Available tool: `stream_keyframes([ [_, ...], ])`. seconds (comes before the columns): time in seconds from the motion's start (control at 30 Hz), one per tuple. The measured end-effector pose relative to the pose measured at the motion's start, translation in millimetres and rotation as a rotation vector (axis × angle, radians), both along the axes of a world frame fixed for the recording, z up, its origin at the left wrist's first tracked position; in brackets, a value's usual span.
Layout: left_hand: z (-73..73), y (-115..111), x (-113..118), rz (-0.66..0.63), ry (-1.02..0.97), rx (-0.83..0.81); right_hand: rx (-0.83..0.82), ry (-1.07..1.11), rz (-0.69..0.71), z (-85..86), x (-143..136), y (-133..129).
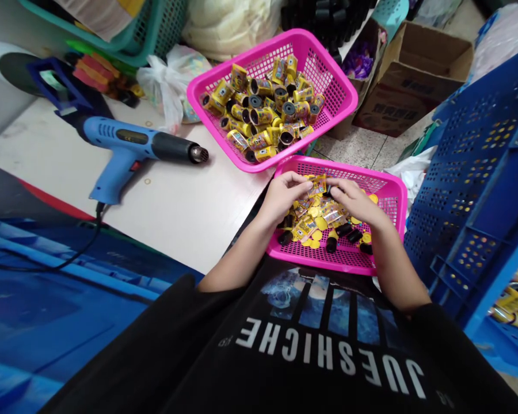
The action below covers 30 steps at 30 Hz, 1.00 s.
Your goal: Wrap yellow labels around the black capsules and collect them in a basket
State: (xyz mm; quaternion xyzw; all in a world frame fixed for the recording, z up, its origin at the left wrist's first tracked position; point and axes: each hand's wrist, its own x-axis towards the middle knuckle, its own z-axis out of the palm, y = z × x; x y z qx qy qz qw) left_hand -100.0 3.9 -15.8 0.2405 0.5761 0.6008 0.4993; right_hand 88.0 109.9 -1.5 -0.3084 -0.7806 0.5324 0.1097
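Both my hands are over the lower pink basket [392,230] in front of my body. My left hand [285,195] pinches the left side of a yellow printed plastic sleeve [317,185]. The fingers of my right hand [356,201] are bent at the sleeve's right end, closed around a small black cylinder [327,192] that is mostly hidden. Below the hands lie loose yellow discs [322,223], flat printed sleeves [304,228] and black cylinders [332,241].
Another pink basket [341,95], holding several yellow-wrapped cylinders [263,115], stands beyond. On the white table [176,218] at left lies a blue heat gun [125,141] with a black cord. Blue crates [470,155] rise at right; a cardboard box [414,75] sits behind.
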Motion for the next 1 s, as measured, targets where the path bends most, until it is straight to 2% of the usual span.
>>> stream_keyframes([
  [0.13,6.0,0,-5,-0.042,-0.035,0.052,-0.157,0.207,-0.139,1.0,-33,-9],
  [0.2,10.6,-2,-14,-0.012,0.023,0.092,-0.142,0.239,-0.191,-3.2,-49,-13],
  [0.27,14.9,-5,-27,0.048,0.1,0.104,-0.057,0.24,-0.212,-12.3,-61,-19],
  [0.33,17.6,-8,-40,0.115,0.158,0.099,0.098,0.171,-0.052,-24.6,-68,-29],
  [0.43,17.9,-13,-52,0.19,0.187,0.101,0.381,0.012,0.397,-41.3,-75,-49],
  [0.47,17.4,-14,-54,0.204,0.19,0.102,0.455,-0.022,0.499,-44.5,-77,-55],
  [0.53,16.0,-17,-55,0.214,0.196,0.093,0.531,-0.049,0.556,-45.5,-76,-59],
  [0.6,14.8,-20,-55,0.198,0.19,0.085,0.511,-0.014,0.459,-38.9,-70,-55],
  [0.63,14.5,-21,-55,0.18,0.181,0.081,0.458,0.029,0.346,-33.0,-64,-50],
  [0.73,14.4,-24,-53,0.099,0.156,0.059,0.128,0.218,-0.079,-8.2,-42,-30],
  [0.8,15.2,-23,-49,0.041,0.153,0.058,-0.094,0.33,-0.238,9.8,-28,-20],
  [0.9,17.4,-19,-40,-0.045,0.13,0.094,-0.189,0.383,-0.236,29.4,-16,-13],
  [1.0,19.8,-16,-32,-0.106,0.058,0.099,-0.166,0.322,-0.175,34.6,-11,-10],
])
